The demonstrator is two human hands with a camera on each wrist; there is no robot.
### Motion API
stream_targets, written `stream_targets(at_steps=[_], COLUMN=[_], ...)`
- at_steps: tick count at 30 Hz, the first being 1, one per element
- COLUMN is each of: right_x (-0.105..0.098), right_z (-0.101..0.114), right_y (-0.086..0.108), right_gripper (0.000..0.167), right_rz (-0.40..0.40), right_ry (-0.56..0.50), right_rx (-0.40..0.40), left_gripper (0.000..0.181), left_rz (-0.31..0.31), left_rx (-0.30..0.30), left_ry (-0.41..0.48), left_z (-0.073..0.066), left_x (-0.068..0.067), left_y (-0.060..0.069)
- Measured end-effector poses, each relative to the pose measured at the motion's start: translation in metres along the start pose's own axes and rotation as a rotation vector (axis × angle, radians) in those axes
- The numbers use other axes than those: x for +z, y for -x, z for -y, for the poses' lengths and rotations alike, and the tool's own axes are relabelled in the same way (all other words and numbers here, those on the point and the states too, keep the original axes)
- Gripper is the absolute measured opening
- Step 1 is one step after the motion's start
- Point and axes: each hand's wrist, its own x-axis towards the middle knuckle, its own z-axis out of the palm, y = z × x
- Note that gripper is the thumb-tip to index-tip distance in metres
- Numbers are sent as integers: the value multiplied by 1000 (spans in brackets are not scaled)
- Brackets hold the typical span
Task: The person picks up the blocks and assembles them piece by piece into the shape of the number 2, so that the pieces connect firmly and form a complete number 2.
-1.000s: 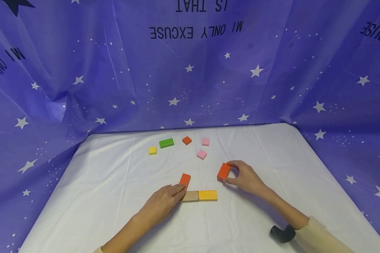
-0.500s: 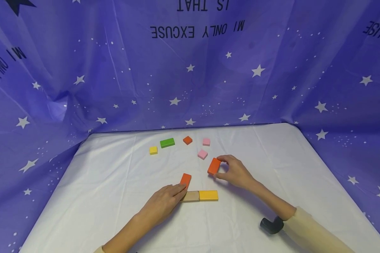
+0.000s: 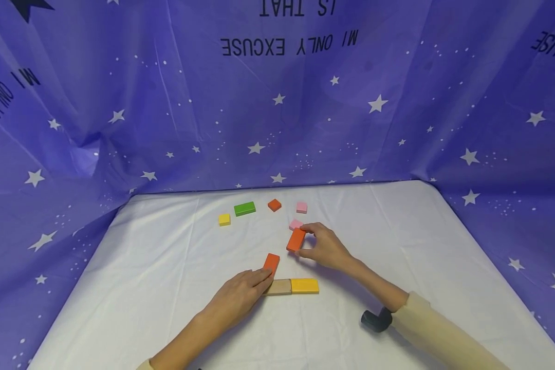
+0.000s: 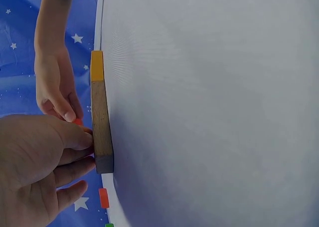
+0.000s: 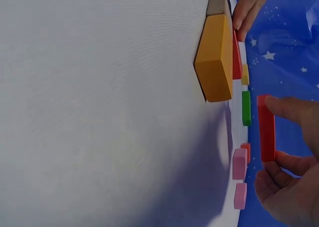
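My right hand [image 3: 328,249] pinches a red-orange block [image 3: 296,240] by its two ends, thumb at the near end; in the right wrist view this block [image 5: 266,128] is above the table. My left hand [image 3: 233,298] rests with its fingers on another red-orange block [image 3: 271,262] and at the left part of a natural wood block [image 3: 278,287]. A yellow-orange block [image 3: 304,286] lies end to end with the wood block on its right. In the left wrist view, the fingers of my left hand [image 4: 45,162] are beside the wood block [image 4: 101,119].
Toward the back of the white table [image 3: 370,216] lie a small yellow block [image 3: 224,220], a green block [image 3: 244,208], a small red block [image 3: 274,205] and two pink blocks [image 3: 301,207], the nearer one partly behind the held block. A star-patterned purple-blue cloth [image 3: 213,118] stands behind and beside the table.
My right hand has moved left and slightly toward the back with the red-orange block, closer to the other red-orange block. My left hand has stayed in place.
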Motion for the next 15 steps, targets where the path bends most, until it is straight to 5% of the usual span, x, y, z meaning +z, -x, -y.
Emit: stream_targets(at_steps=[15], right_x=[16], right_z=[5], right_y=[-15], right_gripper=[63], right_rz=[29], right_ry=[-22], right_rx=[5], left_gripper=[41], left_rz=[14], left_rx=[1], left_ry=[-3], left_z=[0], left_x=[-1], left_y=[-1])
